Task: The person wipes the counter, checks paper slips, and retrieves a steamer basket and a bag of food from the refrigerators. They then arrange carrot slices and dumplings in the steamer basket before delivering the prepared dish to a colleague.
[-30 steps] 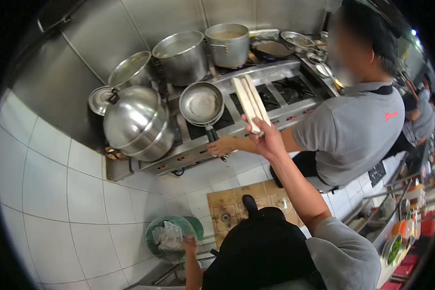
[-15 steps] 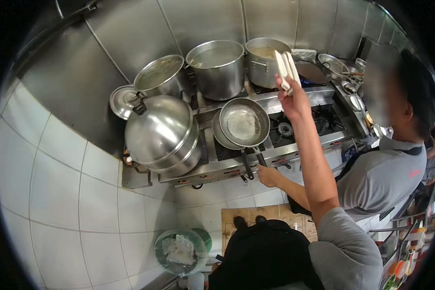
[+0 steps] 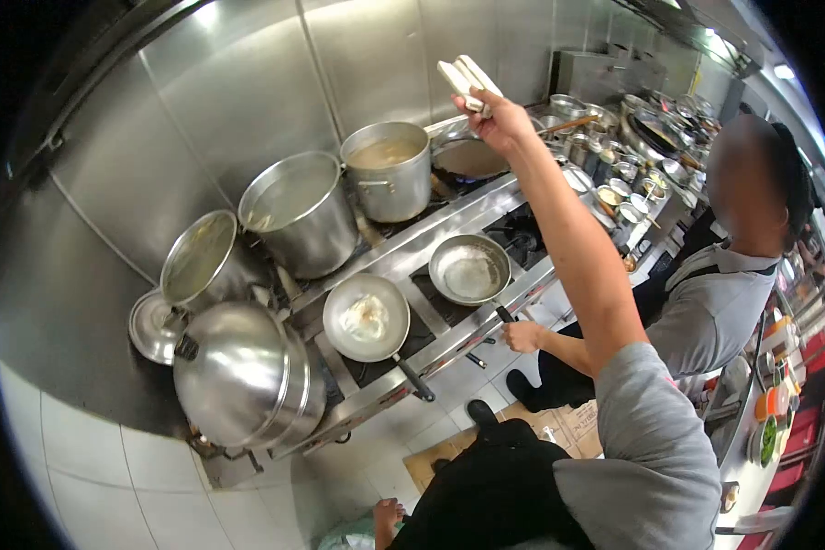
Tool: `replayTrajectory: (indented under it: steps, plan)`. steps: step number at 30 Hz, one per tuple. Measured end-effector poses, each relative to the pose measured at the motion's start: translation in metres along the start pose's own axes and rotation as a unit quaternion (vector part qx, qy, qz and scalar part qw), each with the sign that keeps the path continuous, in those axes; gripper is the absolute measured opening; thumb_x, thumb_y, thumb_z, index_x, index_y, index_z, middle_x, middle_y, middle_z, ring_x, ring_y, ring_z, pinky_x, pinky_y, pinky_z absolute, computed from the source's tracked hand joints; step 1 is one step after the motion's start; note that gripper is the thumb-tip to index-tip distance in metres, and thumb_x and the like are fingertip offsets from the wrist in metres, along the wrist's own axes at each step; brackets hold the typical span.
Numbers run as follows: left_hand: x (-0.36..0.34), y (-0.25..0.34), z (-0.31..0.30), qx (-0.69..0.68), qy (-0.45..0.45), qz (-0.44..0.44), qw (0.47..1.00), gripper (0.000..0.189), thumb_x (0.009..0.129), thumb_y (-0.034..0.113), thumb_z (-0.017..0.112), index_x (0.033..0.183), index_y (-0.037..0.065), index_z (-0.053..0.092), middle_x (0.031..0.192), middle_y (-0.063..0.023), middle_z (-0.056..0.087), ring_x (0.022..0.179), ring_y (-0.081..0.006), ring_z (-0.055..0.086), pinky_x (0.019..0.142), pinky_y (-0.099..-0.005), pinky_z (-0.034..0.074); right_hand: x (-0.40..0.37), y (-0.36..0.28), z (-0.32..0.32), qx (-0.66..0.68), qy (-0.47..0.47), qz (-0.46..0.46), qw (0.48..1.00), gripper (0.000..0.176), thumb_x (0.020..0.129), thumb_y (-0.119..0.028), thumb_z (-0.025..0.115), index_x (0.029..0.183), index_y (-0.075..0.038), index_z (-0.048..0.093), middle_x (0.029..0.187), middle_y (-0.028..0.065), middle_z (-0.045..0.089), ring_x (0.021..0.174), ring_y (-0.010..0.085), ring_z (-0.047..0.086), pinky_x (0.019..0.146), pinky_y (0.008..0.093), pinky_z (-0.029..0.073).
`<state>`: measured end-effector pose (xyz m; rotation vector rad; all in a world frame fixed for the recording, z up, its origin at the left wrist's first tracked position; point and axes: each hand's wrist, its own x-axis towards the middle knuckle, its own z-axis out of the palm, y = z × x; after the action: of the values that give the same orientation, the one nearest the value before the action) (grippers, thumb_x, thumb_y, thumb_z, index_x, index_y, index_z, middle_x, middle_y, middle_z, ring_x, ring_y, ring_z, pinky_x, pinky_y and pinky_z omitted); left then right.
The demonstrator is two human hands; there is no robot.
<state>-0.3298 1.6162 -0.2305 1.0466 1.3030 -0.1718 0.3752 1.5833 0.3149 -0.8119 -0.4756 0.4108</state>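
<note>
My right hand [image 3: 497,124] is raised at the end of my outstretched arm, high over the back of the stove. It is closed around several white sticks [image 3: 470,81] that point up past my fingers. Low at my side hangs my left hand [image 3: 388,513], its fingers curled and nothing showing in them. A frying pan [image 3: 367,316] with a white patch inside sits on the front burners, its handle towards me. Right of it is a second frying pan [image 3: 470,268], its handle gripped by a co-worker's hand [image 3: 522,336].
Large stockpots [image 3: 298,215] line the back of the stove [image 3: 376,390]. A domed steamer [image 3: 243,376] stands at the left end. The co-worker [image 3: 724,284] stands close on my right. Bowls and containers [image 3: 614,192] crowd the counter beyond. A plastic-lined bin [image 3: 339,536] is by my left hand.
My view has swung to the right. The co-worker's pan has moved right, off the other pan it overlapped. My right hand still holds the white sticks; my left hand has come into view.
</note>
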Motion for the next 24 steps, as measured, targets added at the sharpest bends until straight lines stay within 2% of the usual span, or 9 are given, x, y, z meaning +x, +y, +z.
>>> replayTrajectory:
  steps: [1,2,3,4,6,13,17,21,24]
  plan:
    - [0.013,-0.004,-0.010,0.165,-0.058,0.162,0.971,0.028,0.092,0.009,0.049,0.066,0.013,0.039,0.061,0.0011,0.037,0.050,-0.0135,0.039,0.049,-0.0329,0.034,0.009,0.002,-0.013,0.008,0.018,0.001,1.000,0.040,0.095,-0.005,0.061,0.130,0.006,0.047,0.108,0.0171,0.064,0.085,0.0236,0.072,0.047,0.0197,0.044]
    - [0.011,0.012,-0.007,0.319,-0.110,0.314,0.888,0.028,0.091,0.008,0.050,0.065,0.011,0.040,0.059,0.0004,0.042,0.048,-0.0157,0.043,0.048,-0.0340,0.035,0.022,0.009,-0.031,0.017,0.034,0.004,0.999,0.039,0.094,-0.005,0.062,0.129,0.005,0.048,0.108,0.0168,0.064,0.085,0.0242,0.072,0.046,0.0200,0.044]
    - [-0.003,0.012,0.011,0.187,-0.002,0.161,0.969,0.024,0.092,0.010,0.052,0.069,0.003,0.053,0.060,-0.0055,0.054,0.055,-0.0233,0.055,0.052,-0.0360,0.041,0.035,0.016,-0.049,0.010,0.041,0.004,0.999,0.036,0.094,-0.006,0.062,0.126,0.005,0.049,0.105,0.0165,0.064,0.084,0.0252,0.072,0.046,0.0206,0.044]
    - [-0.003,0.011,0.016,0.176,0.021,0.142,0.974,0.023,0.092,0.010,0.052,0.070,0.003,0.053,0.060,-0.0056,0.054,0.055,-0.0235,0.055,0.052,-0.0361,0.042,0.048,0.023,-0.069,0.011,0.041,0.002,0.999,0.036,0.094,-0.006,0.062,0.126,0.005,0.049,0.105,0.0165,0.064,0.084,0.0252,0.072,0.046,0.0206,0.044]
    - [0.012,0.000,0.018,0.196,0.023,0.147,0.969,0.022,0.092,0.011,0.052,0.071,0.003,0.054,0.061,-0.0059,0.055,0.056,-0.0238,0.056,0.053,-0.0362,0.042,0.070,0.042,-0.111,0.014,0.113,0.072,0.991,0.036,0.094,-0.007,0.062,0.125,0.004,0.049,0.104,0.0176,0.065,0.084,0.0250,0.072,0.046,0.0221,0.045]
    - [0.023,0.015,0.070,0.229,0.069,0.104,0.965,0.018,0.092,0.012,0.053,0.076,0.004,0.057,0.063,-0.0070,0.057,0.059,-0.0248,0.057,0.056,-0.0368,0.044,0.152,0.129,-0.262,-0.019,0.211,0.237,0.948,0.027,0.098,-0.012,0.056,0.125,-0.010,0.056,0.110,0.0123,0.068,0.079,0.0219,0.071,0.045,0.0186,0.041]
    - [0.019,0.030,0.099,0.214,0.087,0.087,0.969,0.016,0.092,0.013,0.054,0.079,0.005,0.058,0.065,-0.0076,0.058,0.061,-0.0255,0.058,0.058,-0.0372,0.045,0.189,0.165,-0.317,-0.017,0.218,0.280,0.935,0.025,0.098,-0.014,0.056,0.122,-0.009,0.056,0.106,0.0130,0.069,0.074,0.0201,0.071,0.044,0.0182,0.042]
    - [0.011,0.040,0.116,0.204,0.096,0.081,0.971,0.014,0.092,0.014,0.055,0.081,0.006,0.060,0.066,-0.0082,0.059,0.063,-0.0261,0.059,0.059,-0.0375,0.046,0.216,0.189,-0.359,-0.003,0.173,0.319,0.932,0.022,0.101,-0.017,0.052,0.112,0.002,0.055,0.098,0.0163,0.068,0.071,0.0195,0.069,0.046,0.0202,0.050]
    - [0.006,0.047,0.123,0.199,0.102,0.080,0.971,0.013,0.092,0.014,0.055,0.083,0.007,0.061,0.067,-0.0086,0.059,0.065,-0.0265,0.059,0.061,-0.0378,0.046,0.226,0.195,-0.360,-0.013,0.213,0.346,0.914,0.021,0.101,-0.017,0.052,0.109,0.002,0.055,0.095,0.0154,0.068,0.069,0.0206,0.068,0.045,0.0205,0.051]
